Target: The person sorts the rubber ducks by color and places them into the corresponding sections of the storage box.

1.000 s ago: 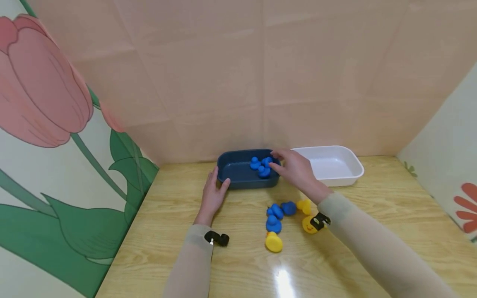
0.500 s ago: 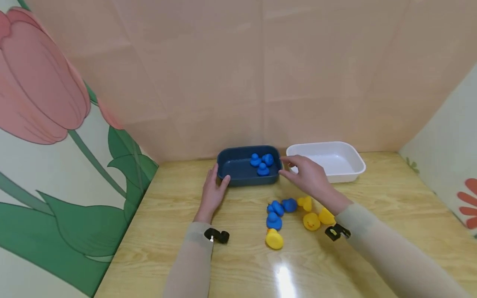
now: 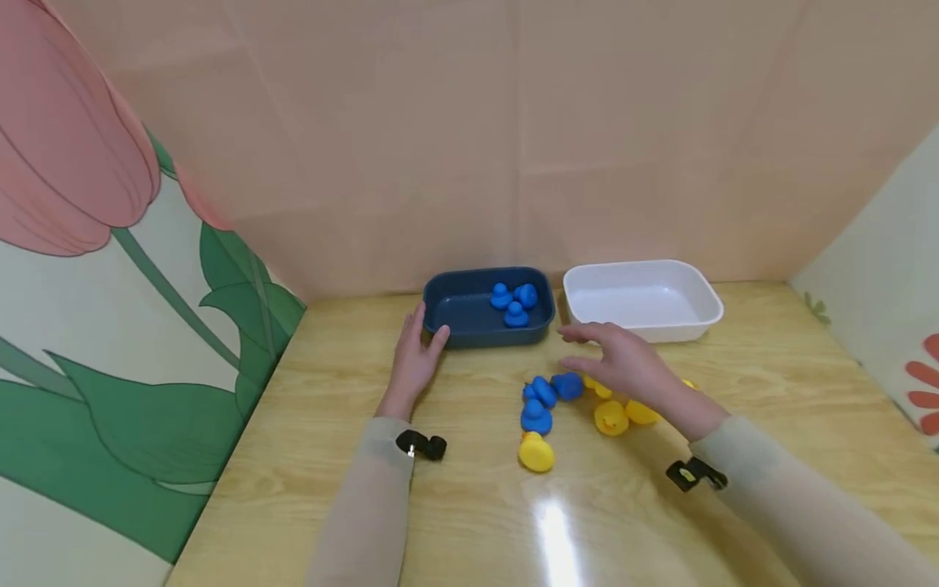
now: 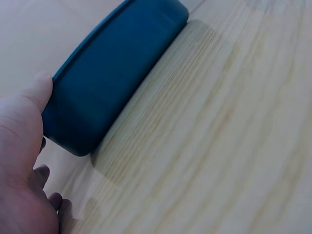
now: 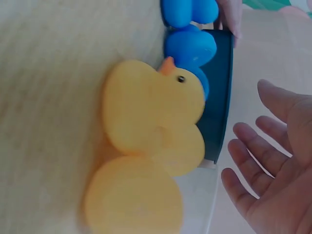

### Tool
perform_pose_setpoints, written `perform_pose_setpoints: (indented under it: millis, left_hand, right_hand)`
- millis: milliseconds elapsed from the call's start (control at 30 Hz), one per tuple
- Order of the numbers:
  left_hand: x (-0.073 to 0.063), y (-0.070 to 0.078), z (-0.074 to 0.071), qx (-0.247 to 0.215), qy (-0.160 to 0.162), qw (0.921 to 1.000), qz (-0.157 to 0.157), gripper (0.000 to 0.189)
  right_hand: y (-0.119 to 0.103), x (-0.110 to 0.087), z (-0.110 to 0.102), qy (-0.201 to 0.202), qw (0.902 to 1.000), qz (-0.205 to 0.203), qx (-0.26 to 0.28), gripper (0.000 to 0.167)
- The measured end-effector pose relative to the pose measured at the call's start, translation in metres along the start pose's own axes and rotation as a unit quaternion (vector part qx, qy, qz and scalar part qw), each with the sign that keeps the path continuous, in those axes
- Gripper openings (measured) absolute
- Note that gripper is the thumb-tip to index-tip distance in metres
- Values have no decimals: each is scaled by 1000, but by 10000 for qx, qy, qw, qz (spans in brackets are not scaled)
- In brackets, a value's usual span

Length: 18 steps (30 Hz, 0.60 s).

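Observation:
My left hand rests at the left end of the dark blue tray, its thumb and fingers straight against the wall; the left wrist view shows the thumb touching the tray's side. Three blue rubber ducks sit in the right half of that tray. Above the table, my right hand hovers with relaxed, spread fingers and nothing in them. Below it lie loose blue ducks and yellow ducks, some partly hidden by the hand. A yellow duck looms large in the right wrist view.
To the right of the blue tray stands a white tray. A single yellow duck lies nearest the front of the group. Behind the trays rises a pinkish cloth-like backdrop, and a tulip-painted panel borders the wooden table on the left.
My right hand has drawn back from the blue tray, rightward and toward me, over the loose ducks. The left hand keeps its place at the tray while the head view tilts slightly.

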State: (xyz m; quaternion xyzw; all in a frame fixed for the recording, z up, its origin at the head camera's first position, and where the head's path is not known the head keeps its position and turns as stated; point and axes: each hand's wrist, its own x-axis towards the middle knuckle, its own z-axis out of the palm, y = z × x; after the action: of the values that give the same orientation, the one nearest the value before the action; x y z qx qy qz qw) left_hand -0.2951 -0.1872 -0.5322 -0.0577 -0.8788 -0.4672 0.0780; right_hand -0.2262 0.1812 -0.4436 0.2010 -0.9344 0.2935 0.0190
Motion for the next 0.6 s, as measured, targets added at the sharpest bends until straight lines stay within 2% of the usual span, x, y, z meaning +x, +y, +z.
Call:
perform_pose_setpoints:
  millis: [133, 367, 600]
  left_hand:
    - [2, 1, -2, -17, 74, 10000, 10, 80]
    - [2, 2, 1, -54, 52, 9994, 325, 82]
    - [3, 0, 1, 32, 29, 9998, 201, 84]
  right_hand:
    - [3, -8, 3, -177, 9997, -79, 129, 59]
    - [13, -23, 9, -283, 9986, -413, 164, 61]
    - [22, -23, 16, -614, 9968, -443, 272, 56]
